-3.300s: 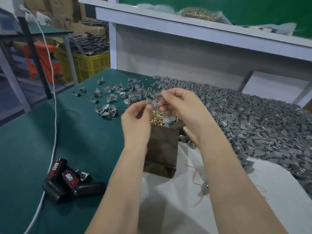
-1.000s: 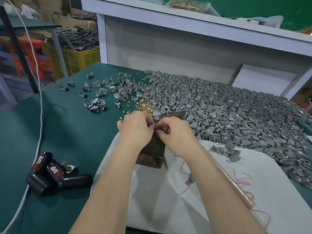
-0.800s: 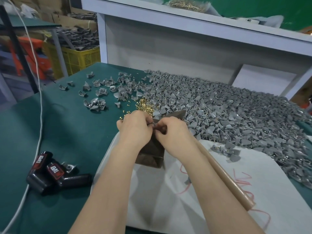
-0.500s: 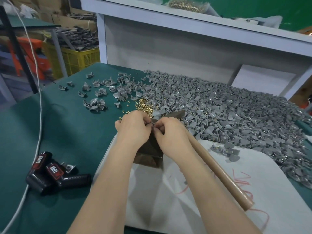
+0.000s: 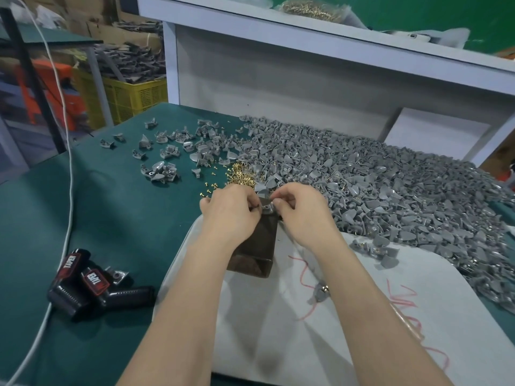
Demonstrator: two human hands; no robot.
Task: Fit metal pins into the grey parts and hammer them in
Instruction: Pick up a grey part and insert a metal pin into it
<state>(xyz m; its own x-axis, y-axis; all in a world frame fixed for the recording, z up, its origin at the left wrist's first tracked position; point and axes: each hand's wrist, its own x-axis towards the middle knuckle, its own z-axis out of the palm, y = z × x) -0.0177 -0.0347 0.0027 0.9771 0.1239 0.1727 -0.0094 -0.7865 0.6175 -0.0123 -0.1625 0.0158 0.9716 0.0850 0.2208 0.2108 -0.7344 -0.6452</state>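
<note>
Now, in the head view, the grey part is sitting on top of the dark block; the left hand is pinching its left side, the right hand its right edge. The wooden handle seen earlier beside the right forearm is no longer showing.

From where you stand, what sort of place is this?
Probably a small factory assembly bench: a big heap of grey parts, loose brass pins, and a yellow crate of parts behind.
</note>
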